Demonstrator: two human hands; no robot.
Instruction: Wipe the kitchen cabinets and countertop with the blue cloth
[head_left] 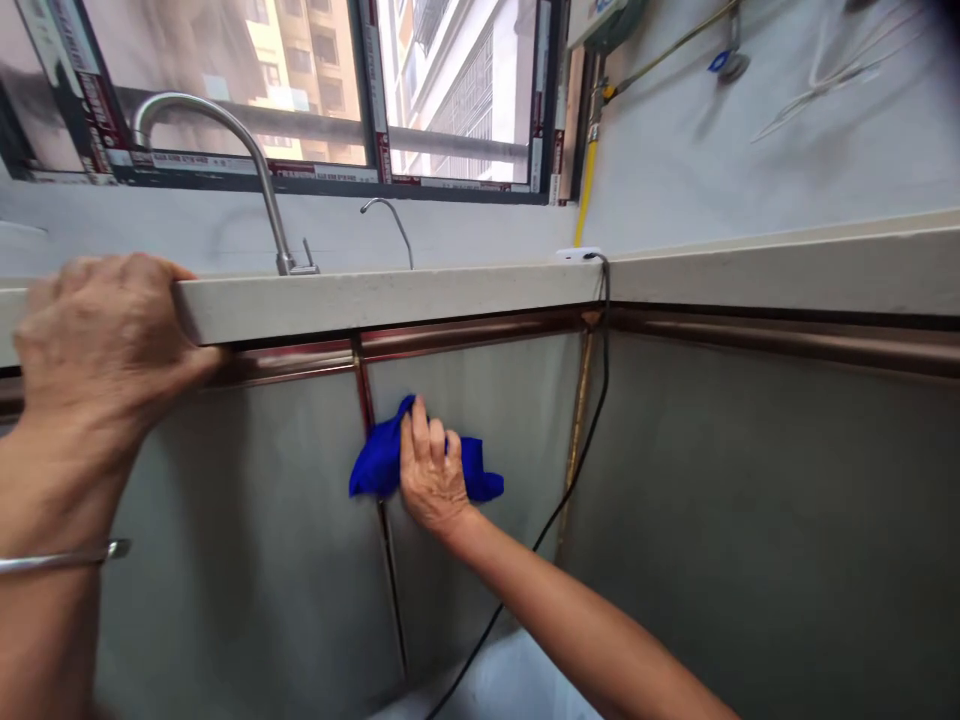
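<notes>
A bright blue cloth [382, 462] is pressed against the grey cabinet door [480, 390], beside the gap between two doors. My right hand [435, 470] lies over the cloth with its fingers pointing up, and cloth sticks out on both sides. Part of the cloth is hidden under the palm. Up at the left, my left hand [112, 330] grips the front edge of the pale countertop [390, 300], fingers over the top and thumb below the edge. A metal bangle circles the left wrist.
A black cable [604, 380] hangs from a white socket strip [579, 254] on the counter, passing in front of the doors. A tall curved faucet [255, 150] and a thin spout [394, 215] stand behind the edge. More cabinet doors [765, 500] run along the right.
</notes>
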